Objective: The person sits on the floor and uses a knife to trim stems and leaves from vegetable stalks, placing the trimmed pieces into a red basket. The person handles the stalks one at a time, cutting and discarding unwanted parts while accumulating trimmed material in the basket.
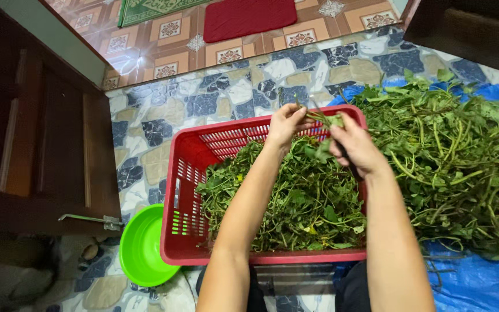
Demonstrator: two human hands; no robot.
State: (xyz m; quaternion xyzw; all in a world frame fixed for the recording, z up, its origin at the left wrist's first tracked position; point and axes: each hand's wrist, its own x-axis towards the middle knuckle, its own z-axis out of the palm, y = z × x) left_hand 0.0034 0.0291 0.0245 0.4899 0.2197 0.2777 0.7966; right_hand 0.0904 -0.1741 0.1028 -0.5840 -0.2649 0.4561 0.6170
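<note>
Pinching a leafy stem (319, 118) between them above the far rim of the red basket (187, 173), the left hand (287, 124) and right hand (354, 145) are both closed on it, its length running left-right, equally near each.

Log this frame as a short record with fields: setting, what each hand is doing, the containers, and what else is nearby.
Setting: patterned tile floor, seen from above
Left hand: grips one end of a leafy stem over the basket
Right hand: closed on the same stem, near its leaves
Basket: red, slotted plastic, filled with picked greens
Pile: unsorted leafy stems to the right, on a blue tarp
Bowl: green, left of the basket, partly under it
Nearby: dark wooden door, red mat
</note>
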